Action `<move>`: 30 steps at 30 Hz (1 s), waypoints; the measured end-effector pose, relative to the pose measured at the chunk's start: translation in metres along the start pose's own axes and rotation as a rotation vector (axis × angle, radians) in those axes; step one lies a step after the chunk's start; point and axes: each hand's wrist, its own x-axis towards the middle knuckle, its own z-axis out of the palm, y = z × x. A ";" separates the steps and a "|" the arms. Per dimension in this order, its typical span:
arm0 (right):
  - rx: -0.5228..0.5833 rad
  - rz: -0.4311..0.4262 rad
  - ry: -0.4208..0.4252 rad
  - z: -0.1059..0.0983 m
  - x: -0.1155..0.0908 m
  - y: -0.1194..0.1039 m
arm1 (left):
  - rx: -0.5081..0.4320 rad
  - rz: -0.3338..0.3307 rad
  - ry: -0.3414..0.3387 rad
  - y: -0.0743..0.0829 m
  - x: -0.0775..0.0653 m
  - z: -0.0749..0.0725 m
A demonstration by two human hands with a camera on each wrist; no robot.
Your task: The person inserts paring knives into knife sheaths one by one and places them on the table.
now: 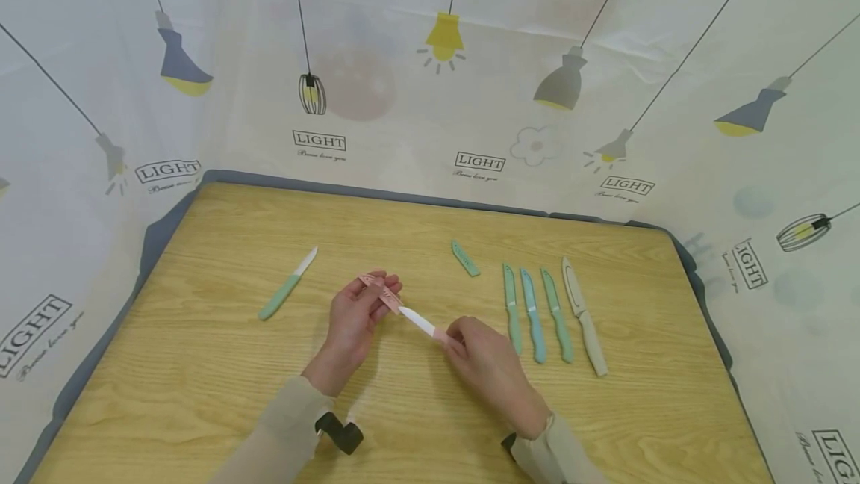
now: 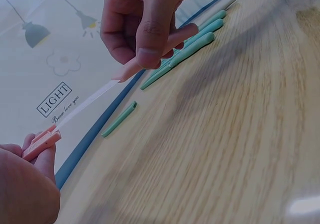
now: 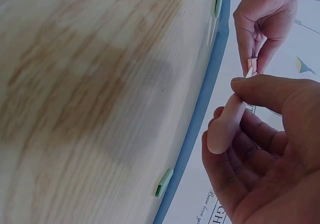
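All along the back and both sides, one big white backdrop (image 1: 403, 133), printed with eight whole pendant lamps (image 1: 445, 36) and seven boxed LIGHT labels (image 1: 319, 141) in the head view. Below it, one wood-grain bench (image 1: 416, 409), edged in blue-grey at the back. In over the near part, two pale sleeves (image 1: 278, 424), and out of them, right hand (image 1: 490, 364), fingers curled and gripping one pink knife (image 1: 419, 322); left hand (image 1: 351, 327), fingers and thumb pinching one pink sheath (image 1: 390, 299). Both busy!

On to the knives, six in all. Biggest first: one cream knife (image 1: 591, 334), outermost in a row of four at the right, all sheathed. Beside it in turn, one green knife (image 1: 561, 334), one blue knife (image 1: 535, 334), then a second green knife (image 1: 513, 327). Across on the left, near the left hand, one green-handled knife (image 1: 289, 286), blade bare, tip toward the backdrop. And for the pink one, held above the bench, white blade out and slanting to the other hand.

Down to the smallest, two sheaths off the row: one green sheath (image 1: 464, 258), lying by itself on the bench beyond the hands, and the pink one, mouth turned to the blade. Tip right up at that mouth; touching or just inside, cannot tell.
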 end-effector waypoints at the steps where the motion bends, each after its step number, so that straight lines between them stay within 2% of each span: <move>1: -0.002 0.002 0.001 0.000 0.000 0.000 | -0.002 0.000 0.001 0.000 0.000 0.001; 18: 0.008 -0.021 0.038 0.000 -0.001 -0.004 | -0.003 -0.013 0.009 -0.005 -0.003 0.006; 24: 0.016 -0.019 0.044 0.000 0.001 -0.007 | 0.003 -0.010 -0.011 -0.009 -0.004 0.011; 27: 0.054 0.010 0.030 0.001 0.002 -0.008 | -0.003 -0.013 -0.013 -0.010 -0.005 0.012; 30: 0.168 0.072 -0.018 0.003 0.001 -0.005 | -0.006 -0.018 -0.012 -0.008 -0.004 0.013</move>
